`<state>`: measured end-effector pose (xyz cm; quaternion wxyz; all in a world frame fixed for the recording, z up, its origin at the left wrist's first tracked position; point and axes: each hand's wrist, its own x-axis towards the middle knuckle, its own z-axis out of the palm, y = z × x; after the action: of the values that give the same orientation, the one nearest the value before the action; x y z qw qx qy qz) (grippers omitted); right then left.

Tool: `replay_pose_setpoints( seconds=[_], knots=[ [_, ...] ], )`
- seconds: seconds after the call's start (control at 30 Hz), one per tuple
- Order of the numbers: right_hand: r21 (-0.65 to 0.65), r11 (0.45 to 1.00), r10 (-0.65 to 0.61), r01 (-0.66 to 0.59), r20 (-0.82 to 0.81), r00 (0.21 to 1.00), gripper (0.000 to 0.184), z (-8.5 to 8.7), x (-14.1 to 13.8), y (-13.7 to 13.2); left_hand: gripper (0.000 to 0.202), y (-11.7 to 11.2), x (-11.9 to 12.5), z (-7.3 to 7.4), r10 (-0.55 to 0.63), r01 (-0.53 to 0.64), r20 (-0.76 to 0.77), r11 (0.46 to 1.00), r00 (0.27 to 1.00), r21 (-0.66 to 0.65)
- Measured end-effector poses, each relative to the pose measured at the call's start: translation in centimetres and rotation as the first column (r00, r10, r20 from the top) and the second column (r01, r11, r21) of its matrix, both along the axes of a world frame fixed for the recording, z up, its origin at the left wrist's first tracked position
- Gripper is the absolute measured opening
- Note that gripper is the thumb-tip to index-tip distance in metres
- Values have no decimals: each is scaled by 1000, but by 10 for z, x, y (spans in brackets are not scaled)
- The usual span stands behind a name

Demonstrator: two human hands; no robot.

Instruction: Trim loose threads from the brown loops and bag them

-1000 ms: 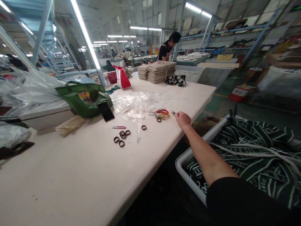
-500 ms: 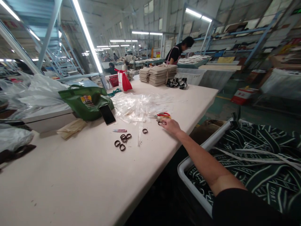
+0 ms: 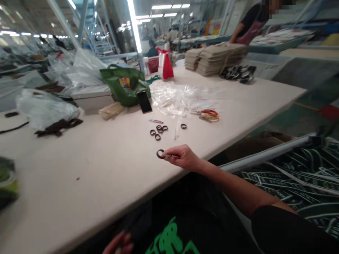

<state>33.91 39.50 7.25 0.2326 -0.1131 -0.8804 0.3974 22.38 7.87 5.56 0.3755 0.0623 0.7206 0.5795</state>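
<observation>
My right hand (image 3: pixel 181 157) hovers over the near edge of the white table (image 3: pixel 92 169), pinched shut on a dark ring (image 3: pixel 160 153) and what looks like a thin metal tool. Several more dark rings (image 3: pixel 159 130) lie in a cluster further out, with one ring (image 3: pixel 183 126) apart to the right. Red-and-yellow scissors (image 3: pixel 209 115) rest beside clear plastic bags (image 3: pixel 180 97). My left hand (image 3: pixel 118 244) shows only fingertips at the bottom edge, by my dark shirt; its state is unclear.
A green bag (image 3: pixel 124 84) with a phone (image 3: pixel 144 101) leaning on it, a red bag (image 3: pixel 165 65), stacked beige cloth (image 3: pixel 214 58) and plastic sheets stand further back. A bin of green striped fabric (image 3: pixel 296 176) sits at my right. Another person (image 3: pixel 251 21) works behind the table.
My right hand drew back from the scissors toward me, now holding a dark ring. The view swung left and down, and my left fingertips came into sight.
</observation>
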Motion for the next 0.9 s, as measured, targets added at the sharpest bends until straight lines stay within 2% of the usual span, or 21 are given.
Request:
replay_pose_setpoints(
  seconds=[0.07, 0.13, 0.2, 0.3, 0.47, 0.57, 0.63, 0.7, 0.8, 0.9],
  knots=[
    [-71, 955, 274, -289, -172, 946, 24, 3, -9, -46, 55, -9, 11, 3, 95, -96, 56, 995, 994, 24],
    [-86, 883, 435, -462, -222, 873, 27, 5, -15, -78, 63, -6, 17, 11, 123, -154, 169, 971, 978, 185],
    [-92, 826, 528, -556, -221, 820, 28, 4, -19, -99, 60, 1, 18, 19, 85, -150, 222, 943, 971, 296],
    [-70, 777, 598, -625, -227, 769, 23, -1, -24, -115, 48, 8, 17, 29, 38, -130, 238, 915, 970, 382],
    [-28, 767, 618, -642, -239, 749, 21, -9, -26, -126, 40, 0, 22, 33, 57, -153, 248, 910, 967, 386],
    [-130, 814, 524, -566, -254, 813, 23, -8, -23, -126, 36, -3, 23, 34, 111, -234, 312, 890, 943, 391],
    [-216, 857, 430, -468, -202, 880, 28, -6, -19, -125, 37, -3, 23, 34, 147, -286, 351, 876, 925, 387],
    [-253, 879, 379, -404, -146, 914, 36, -4, -14, -122, 40, -3, 23, 34, 178, -325, 374, 866, 910, 380],
    [-231, 892, 387, -388, -54, 921, 42, -4, -8, -120, 43, -3, 23, 34, 211, -366, 398, 854, 893, 369],
    [-183, 909, 387, -375, 34, 922, 39, -6, -5, -121, 45, -1, 23, 32, 231, -390, 413, 850, 881, 355]
  ],
)
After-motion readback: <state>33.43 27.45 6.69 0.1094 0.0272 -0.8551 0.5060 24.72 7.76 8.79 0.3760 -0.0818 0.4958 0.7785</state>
